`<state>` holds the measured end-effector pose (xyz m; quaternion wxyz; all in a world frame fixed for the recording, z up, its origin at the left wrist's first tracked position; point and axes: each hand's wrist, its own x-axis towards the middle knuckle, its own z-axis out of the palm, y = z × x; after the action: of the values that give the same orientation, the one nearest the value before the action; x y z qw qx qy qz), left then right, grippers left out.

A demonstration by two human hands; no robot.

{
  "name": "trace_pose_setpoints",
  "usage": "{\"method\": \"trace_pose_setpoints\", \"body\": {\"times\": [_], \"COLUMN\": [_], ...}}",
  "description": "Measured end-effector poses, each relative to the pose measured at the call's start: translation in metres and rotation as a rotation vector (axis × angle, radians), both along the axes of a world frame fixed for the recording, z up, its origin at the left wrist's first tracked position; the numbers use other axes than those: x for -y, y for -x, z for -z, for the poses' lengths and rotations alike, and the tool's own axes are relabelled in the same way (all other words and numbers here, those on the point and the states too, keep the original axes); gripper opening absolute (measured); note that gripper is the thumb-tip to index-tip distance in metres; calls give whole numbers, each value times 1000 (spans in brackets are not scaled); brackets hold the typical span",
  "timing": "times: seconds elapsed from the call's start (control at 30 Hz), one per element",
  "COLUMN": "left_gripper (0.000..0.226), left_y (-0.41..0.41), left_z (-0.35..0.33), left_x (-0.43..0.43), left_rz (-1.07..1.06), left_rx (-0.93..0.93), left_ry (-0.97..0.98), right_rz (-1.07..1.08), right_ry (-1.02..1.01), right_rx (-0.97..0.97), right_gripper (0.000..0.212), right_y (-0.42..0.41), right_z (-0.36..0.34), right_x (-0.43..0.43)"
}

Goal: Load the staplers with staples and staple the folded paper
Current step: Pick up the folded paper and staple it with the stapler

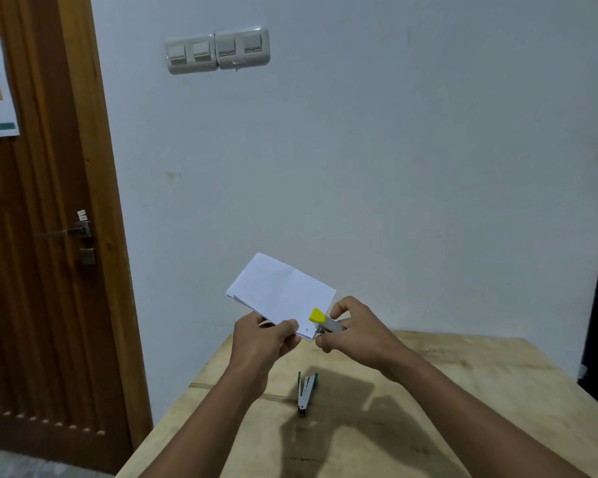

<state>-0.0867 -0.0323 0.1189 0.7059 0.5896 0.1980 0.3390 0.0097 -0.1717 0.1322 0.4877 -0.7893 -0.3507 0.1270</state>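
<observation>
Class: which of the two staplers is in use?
The yellow-tipped stapler, gripped by the right hand at the folded paper; the green stapler lies untouched on the table.

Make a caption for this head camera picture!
Left hand holds folded paper, right hand grips a yellow stapler at its corner; a green stapler lies on the table.

Light wood table [463, 391] w/ 1 green stapler [306, 393] lying open on it
</observation>
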Motion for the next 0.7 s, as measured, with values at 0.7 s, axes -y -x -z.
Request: {"method": "trace_pose_setpoints", "body": {"times": [0.7], "left_gripper": [19], "left_y": [11], "left_z": [-10], "left_x": [2], "left_rz": [109], "left_rx": [31], "left_ry": [-68], "right_rz": [-75], "right_ry": [-59], "right_rx": [-362], "right_gripper": [23], "right_y": [2], "right_z": [-10], "right_x": [0]}}
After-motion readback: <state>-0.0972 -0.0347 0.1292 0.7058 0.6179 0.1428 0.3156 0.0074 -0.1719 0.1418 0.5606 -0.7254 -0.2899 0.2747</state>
